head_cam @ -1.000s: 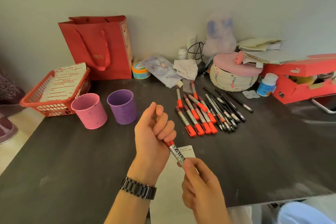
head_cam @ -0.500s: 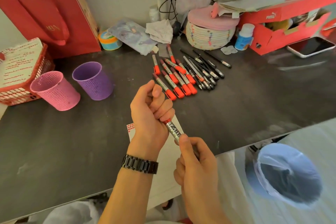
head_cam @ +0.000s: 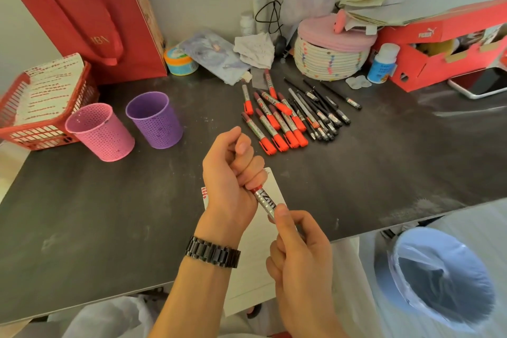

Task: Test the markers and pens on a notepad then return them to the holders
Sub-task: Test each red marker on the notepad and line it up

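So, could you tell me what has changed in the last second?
Little beyond the camera tipping down. The left hand still grips the marker at its cap end, the right hand holds the barrel. The loose markers, pink holder and purple holder have not moved.

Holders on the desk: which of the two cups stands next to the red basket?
The pink holder, right beside the red basket; the purple holder stands further right, nearer the markers.
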Tool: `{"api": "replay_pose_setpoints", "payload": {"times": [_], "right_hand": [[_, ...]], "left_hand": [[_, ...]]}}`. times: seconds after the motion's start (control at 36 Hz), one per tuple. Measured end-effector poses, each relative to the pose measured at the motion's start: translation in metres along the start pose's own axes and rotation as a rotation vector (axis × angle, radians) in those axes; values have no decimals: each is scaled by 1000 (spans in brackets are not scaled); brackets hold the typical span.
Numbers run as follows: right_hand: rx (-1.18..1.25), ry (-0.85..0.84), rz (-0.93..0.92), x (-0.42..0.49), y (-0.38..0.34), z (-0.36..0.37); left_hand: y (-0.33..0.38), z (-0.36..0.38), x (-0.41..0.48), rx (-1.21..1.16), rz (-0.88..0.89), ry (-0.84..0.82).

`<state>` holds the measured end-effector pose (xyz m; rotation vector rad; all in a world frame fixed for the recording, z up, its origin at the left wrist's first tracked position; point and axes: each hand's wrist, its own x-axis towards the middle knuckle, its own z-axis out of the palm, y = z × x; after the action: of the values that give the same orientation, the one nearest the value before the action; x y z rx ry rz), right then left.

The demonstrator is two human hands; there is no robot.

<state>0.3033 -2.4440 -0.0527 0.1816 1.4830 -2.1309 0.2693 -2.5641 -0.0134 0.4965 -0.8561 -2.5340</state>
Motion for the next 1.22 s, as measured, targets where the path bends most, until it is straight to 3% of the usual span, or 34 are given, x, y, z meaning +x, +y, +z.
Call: {"api": "replay_pose_setpoints", "payload": {"times": [0.22,0.39,0.56,0.69,0.92,1.06,1.22], "right_hand": [[-20,-12,-56,2,4,8],[-255,-157,-140,26,-14,8],[-433,-187,-233,47,-18,0],[-534,-236,-302,60,-19,-8],[-528,-231,-355,75,-28,-10],[-672,-236,-440,78,-26,-2],[-726,-326,-471,74,-22,16]], "left_hand": [[8,-5,-2,-2,52,-23],[27,-17,3,99,139,-17],[27,-41,-9,709,183,45],[33,-63,-19,1118,79,50],[41,-86,-28,1406,28,-23],[33,-88,-34,1564,117,-44],[32,-91,-44,1493,198,-18]]}}
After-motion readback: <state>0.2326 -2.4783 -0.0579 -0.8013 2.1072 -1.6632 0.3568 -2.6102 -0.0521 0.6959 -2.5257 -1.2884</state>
